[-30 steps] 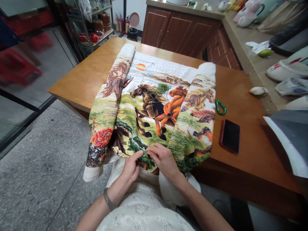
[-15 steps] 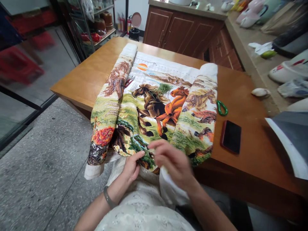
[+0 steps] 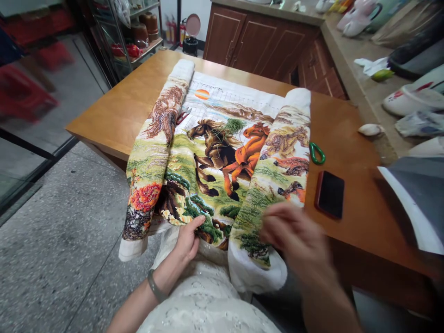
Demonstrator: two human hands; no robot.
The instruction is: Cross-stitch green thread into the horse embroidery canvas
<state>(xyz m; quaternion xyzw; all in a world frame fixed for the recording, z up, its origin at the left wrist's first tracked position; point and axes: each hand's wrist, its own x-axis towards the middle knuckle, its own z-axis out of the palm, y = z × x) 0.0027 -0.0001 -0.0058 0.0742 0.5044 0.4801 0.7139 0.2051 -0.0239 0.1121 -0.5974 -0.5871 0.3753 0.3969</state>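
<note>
A large cross-stitch cloth point(image 3: 222, 185) with running horses lies over the table edge and my lap, its left roll point(image 3: 152, 152) and right roll point(image 3: 277, 157) flanking the open middle. My left hand point(image 3: 189, 238) grips the near edge, thumb on top and fingers hidden beneath. Above the right roll, my right hand point(image 3: 294, 236) is blurred, its fingers drawn together as in a pinch; I cannot make out what is in them. A tangle of green thread point(image 3: 235, 125) rests on the dark horse's back. Red-handled snips point(image 3: 183, 116) lie against the left roll.
On the wooden table point(image 3: 114, 101), a green loop handle point(image 3: 317, 153) pokes out beside the right roll, near a phone point(image 3: 330, 194). A grey-and-white sheet point(image 3: 416, 199) lies at the right edge. A counter point(image 3: 350, 60) with bowls and bags runs along the right.
My right hand has moved right, away from beside my left hand to over the right roll, uncovering the cloth's lower middle. My left hand keeps its hold. The view has shifted slightly.
</note>
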